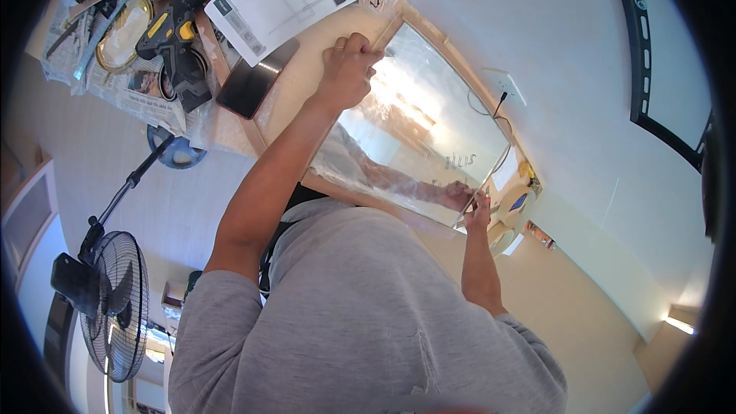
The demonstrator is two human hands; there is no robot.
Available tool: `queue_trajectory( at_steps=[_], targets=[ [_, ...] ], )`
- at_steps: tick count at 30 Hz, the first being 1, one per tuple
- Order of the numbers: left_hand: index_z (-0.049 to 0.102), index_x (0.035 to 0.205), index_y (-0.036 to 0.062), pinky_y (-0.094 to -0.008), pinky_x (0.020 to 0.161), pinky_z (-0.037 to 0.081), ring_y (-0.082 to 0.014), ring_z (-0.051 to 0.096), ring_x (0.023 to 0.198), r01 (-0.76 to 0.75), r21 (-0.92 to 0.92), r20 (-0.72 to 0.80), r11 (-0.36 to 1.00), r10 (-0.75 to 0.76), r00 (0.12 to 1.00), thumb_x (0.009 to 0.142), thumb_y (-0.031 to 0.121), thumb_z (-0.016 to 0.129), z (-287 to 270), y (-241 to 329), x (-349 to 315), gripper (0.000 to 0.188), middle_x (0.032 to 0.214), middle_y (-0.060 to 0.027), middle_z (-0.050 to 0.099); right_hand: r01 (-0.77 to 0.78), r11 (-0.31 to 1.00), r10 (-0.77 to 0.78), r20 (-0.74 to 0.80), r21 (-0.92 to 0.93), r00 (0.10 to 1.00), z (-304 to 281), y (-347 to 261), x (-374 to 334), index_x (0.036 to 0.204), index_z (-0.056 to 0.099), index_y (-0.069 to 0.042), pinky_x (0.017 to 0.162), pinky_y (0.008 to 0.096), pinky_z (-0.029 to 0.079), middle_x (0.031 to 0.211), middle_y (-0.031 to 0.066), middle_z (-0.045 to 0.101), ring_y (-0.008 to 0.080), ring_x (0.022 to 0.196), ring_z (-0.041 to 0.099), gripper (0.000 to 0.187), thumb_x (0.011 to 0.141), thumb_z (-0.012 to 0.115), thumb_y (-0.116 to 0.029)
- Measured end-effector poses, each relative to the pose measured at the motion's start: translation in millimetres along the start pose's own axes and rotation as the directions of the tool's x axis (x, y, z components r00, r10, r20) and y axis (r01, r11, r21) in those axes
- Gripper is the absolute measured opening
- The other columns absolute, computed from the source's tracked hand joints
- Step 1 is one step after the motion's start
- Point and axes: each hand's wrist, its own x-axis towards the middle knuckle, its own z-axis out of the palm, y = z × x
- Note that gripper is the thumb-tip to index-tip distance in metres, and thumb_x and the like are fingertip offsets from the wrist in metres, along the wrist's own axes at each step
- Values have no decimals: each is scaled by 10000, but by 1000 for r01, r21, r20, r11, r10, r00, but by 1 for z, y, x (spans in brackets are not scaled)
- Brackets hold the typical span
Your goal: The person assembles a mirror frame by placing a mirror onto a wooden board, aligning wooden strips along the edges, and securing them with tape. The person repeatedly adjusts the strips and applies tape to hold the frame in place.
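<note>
Work's mid-way, prob.: the reflective panel [456,111] lies at the wearer's front, over the counter [318,40], w/ both hands at its edges, so handling it isn't done yet. Pale wooden edging runs along its far side; whether it's fixed to the panel can't be told. How many steps are left isn't shown either.

L hand [349,73] is at the panel's upper-left edge, fingers bent & bunched; can't tell if it grips or just presses. R hand [478,211] is at the lower-right corner, fingers drawn narrow by the edge; can't tell if they pinch the panel or sth. thin. The panel mirrors an arm and hand.

Writing etc.: the white leaflet [285,1] has a dark heading band w/ light print, a line drawing & a smaller printed block. Dark hand-drawn marks [460,161] show on the panel, near the R hand. A small arrow-triangle symbol [374,1] sits nr the panel's top corner. The newspaper [136,86] under the drill [175,42] carries print, mostly too small. A tube [540,234] beyond the R hand has a coloured label, too small to read. The phone [257,84], partly under the leaflet, has a dark screen, no text visible.
</note>
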Motion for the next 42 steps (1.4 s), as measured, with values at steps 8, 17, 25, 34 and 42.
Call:
queue_trajectory(
  at_steps=[8, 17, 25, 34, 42],
  targets=[
    [750, 1197, 157, -438, 909, 352, -257, 528, 1071, -10, 8, 0, 1000, 10, 1000, 815, 6, 724, -2, 0, 1, 412, 1114, -40, 552, -22, 999, 20, -60, -31, 998, 6, -5, -5, 1030, 692, -90, 975, 330, 456, 993, 31, 718, 165, 918, 553, 215, 832, 613, -118],
    [731, 1234, 181, -498, 988, 406, -304, 551, 1191, -77, 128, 137, 989, 59, 989, 870, 179, 718, 8, -29, 15, 364, 1237, -68, 599, -135, 989, 143, -183, 53, 973, 16, -17, -13, 1139, 670, -134, 991, 444, 465, 1112, -6, 616, 173, 1046, 537, 279, 868, 705, -193],
    [728, 1187, 132, -470, 973, 447, -328, 586, 1176, -163, -23, 137, 986, 165, 977, 811, 167, 754, 2, -45, 18, 378, 1241, -139, 613, -151, 989, 149, -121, -5, 981, 9, -15, -3, 1180, 684, -159, 982, 528, 427, 1151, -21, 599, 160, 1058, 489, 326, 855, 661, -160],
    [742, 1224, 211, -471, 1029, 369, -241, 561, 1230, -113, 60, 131, 992, 104, 986, 815, 241, 805, 12, -43, 18, 415, 1262, -25, 619, -153, 987, 150, -56, -57, 987, 13, -23, -8, 1162, 672, -174, 949, 530, 442, 1120, -34, 555, 162, 1036, 466, 305, 858, 664, -149],
    [710, 1143, 55, -484, 929, 484, -379, 606, 1094, -220, 0, 71, 975, 220, 973, 826, 146, 725, 1, -46, 17, 330, 1142, -186, 633, -144, 988, 138, -100, -54, 985, 19, -23, -12, 1140, 668, -182, 951, 499, 444, 1099, -40, 543, 162, 1048, 464, 305, 837, 663, -144]
  ],
)
